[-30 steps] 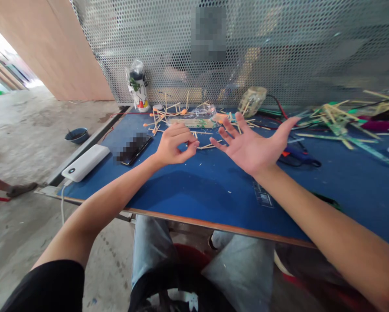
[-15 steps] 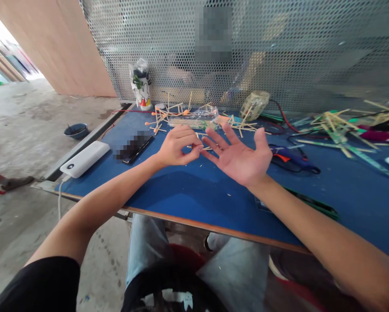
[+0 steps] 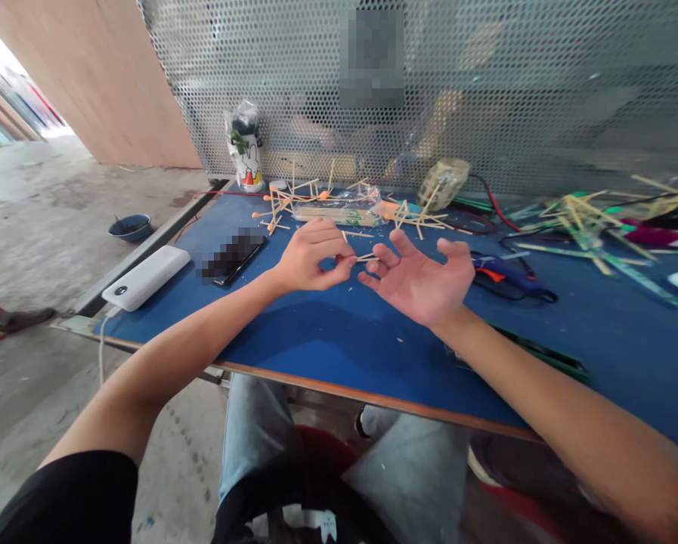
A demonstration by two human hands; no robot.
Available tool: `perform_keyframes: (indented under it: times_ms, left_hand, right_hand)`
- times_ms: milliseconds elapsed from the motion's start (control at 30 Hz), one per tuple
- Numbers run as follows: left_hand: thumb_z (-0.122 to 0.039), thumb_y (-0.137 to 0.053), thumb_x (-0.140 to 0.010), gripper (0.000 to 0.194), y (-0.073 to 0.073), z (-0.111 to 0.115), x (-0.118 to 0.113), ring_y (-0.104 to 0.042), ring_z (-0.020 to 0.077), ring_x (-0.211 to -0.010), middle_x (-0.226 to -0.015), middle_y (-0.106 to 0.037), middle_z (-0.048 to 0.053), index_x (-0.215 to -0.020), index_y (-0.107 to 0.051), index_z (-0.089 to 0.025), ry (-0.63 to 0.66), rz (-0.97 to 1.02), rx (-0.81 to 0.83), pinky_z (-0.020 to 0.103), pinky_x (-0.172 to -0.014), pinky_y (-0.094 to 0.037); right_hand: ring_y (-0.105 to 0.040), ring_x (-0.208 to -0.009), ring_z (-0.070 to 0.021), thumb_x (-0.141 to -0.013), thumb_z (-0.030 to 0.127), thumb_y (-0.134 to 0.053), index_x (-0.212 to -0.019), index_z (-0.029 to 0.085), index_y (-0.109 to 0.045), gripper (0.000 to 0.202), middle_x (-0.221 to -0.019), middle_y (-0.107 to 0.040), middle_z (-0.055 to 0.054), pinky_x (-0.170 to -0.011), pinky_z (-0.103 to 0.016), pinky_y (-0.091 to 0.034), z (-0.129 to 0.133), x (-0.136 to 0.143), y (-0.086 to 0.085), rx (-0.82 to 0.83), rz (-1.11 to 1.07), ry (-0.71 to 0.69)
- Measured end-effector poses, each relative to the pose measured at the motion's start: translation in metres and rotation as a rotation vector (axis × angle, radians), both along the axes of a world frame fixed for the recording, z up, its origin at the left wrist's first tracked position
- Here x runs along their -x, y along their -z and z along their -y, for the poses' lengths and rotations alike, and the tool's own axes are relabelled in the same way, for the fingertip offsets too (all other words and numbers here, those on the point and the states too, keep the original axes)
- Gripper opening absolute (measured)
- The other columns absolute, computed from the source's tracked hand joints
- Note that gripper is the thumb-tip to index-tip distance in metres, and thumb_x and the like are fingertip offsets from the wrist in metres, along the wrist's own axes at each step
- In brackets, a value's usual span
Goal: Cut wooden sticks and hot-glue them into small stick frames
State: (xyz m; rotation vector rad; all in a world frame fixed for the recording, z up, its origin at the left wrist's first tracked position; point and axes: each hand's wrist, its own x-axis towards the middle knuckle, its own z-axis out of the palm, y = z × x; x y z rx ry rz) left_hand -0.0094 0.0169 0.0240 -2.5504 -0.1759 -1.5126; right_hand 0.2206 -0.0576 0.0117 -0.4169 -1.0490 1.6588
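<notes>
My left hand (image 3: 319, 257) pinches thin wooden sticks (image 3: 366, 258) between thumb and forefinger, above the blue table (image 3: 316, 332). The sticks point right, towards the fingers of my right hand (image 3: 421, 279). That hand is palm up, its fingers apart and slightly curled, with nothing gripped in it. Whether the stick ends touch its fingers is unclear. Behind the hands lie a plastic-wrapped bundle of sticks (image 3: 339, 215) and stick frames with orange joints (image 3: 282, 200).
A white power bank (image 3: 149, 278) and a phone (image 3: 233, 257) lie at the left. A wrapped cup (image 3: 248, 155) stands behind. To the right are a blue glue gun (image 3: 509, 276), cables and a stick pile (image 3: 585, 219). Perforated metal (image 3: 304, 75) rises behind the table.
The fingers of my right hand have curled and drawn back a little from my left hand. The sticks between the hands now show more clearly. My left hand has hardly moved.
</notes>
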Motion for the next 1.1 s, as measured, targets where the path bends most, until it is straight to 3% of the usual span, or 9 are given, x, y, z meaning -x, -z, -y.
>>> perform_keyframes:
  times_ms: [200, 533, 700, 800, 900, 967, 1100]
  left_hand:
    - [-0.027, -0.062, -0.101, 0.017, -0.003, 0.001, -0.002, -0.058, 0.0133, -0.061, -0.068, -0.069, -0.004, -0.084, -0.064, -0.025, 0.074, 0.076, -0.058, 0.034, -0.066, -0.045]
    - [-0.029, -0.061, -0.102, 0.019, -0.001, 0.000, -0.001, -0.059, 0.0138, -0.062, -0.069, -0.071, -0.003, -0.084, -0.064, -0.026, 0.054, 0.060, -0.039, 0.034, -0.066, -0.045]
    - [-0.033, -0.061, -0.101, 0.021, -0.001, -0.001, 0.000, -0.062, 0.0157, -0.065, -0.068, -0.069, -0.002, -0.082, -0.066, -0.026, 0.009, -0.013, -0.033, 0.036, -0.067, -0.045]
    - [-0.033, -0.061, -0.099, 0.025, -0.001, -0.001, 0.002, -0.062, 0.0161, -0.065, -0.065, -0.067, -0.002, -0.076, -0.065, -0.025, 0.019, -0.067, -0.039, 0.036, -0.067, -0.044]
    - [-0.029, -0.058, -0.099, 0.028, 0.000, 0.000, 0.003, -0.059, 0.0140, -0.058, -0.058, -0.061, -0.003, -0.071, -0.063, -0.024, 0.040, -0.088, 0.010, 0.034, -0.064, -0.044]
    - [-0.028, -0.056, -0.100, 0.030, 0.001, -0.001, 0.004, -0.056, 0.0126, -0.054, -0.057, -0.060, -0.003, -0.071, -0.064, -0.024, 0.028, -0.089, 0.044, 0.032, -0.062, -0.044]
    - [-0.027, -0.055, -0.101, 0.029, 0.001, 0.001, 0.004, -0.056, 0.0114, -0.053, -0.058, -0.062, -0.003, -0.075, -0.067, -0.023, 0.005, -0.083, 0.054, 0.030, -0.060, -0.045]
  right_hand:
    - [-0.074, -0.099, -0.0246, -0.087, 0.078, -0.057, -0.113, 0.038, -0.076, 0.052, -0.111, -0.083, 0.001, -0.104, -0.054, -0.058, 0.000, 0.000, 0.001, -0.027, 0.018, -0.017]
    - [-0.074, -0.090, -0.0254, -0.089, 0.083, -0.054, -0.108, 0.034, -0.078, 0.057, -0.101, -0.083, -0.002, -0.095, -0.053, -0.062, 0.002, 0.003, -0.001, 0.021, 0.020, 0.013]
    - [-0.075, -0.084, -0.0267, -0.095, 0.087, -0.049, -0.107, 0.026, -0.080, 0.069, -0.092, -0.081, -0.008, -0.083, -0.049, -0.064, -0.003, 0.006, 0.003, 0.004, 0.097, -0.087]
    - [-0.073, -0.077, -0.0222, -0.097, 0.065, -0.063, -0.107, 0.022, -0.080, 0.048, -0.093, -0.081, -0.008, -0.068, -0.037, -0.060, -0.009, 0.003, 0.009, -0.023, 0.205, -0.197]
    - [-0.068, -0.067, -0.0197, -0.091, 0.053, -0.069, -0.108, 0.019, -0.080, 0.039, -0.093, -0.079, -0.009, -0.052, -0.030, -0.047, -0.014, -0.003, 0.016, -0.104, 0.271, -0.451]
    - [-0.068, -0.068, -0.0214, -0.093, 0.063, -0.062, -0.104, 0.018, -0.080, 0.050, -0.090, -0.079, -0.011, -0.054, -0.031, -0.048, -0.015, -0.005, 0.020, -0.148, 0.271, -0.557]
    - [-0.070, -0.078, -0.0238, -0.100, 0.082, -0.039, -0.112, 0.016, -0.081, 0.079, -0.093, -0.079, -0.013, -0.071, -0.037, -0.054, -0.013, -0.004, 0.022, -0.217, 0.235, -0.515]
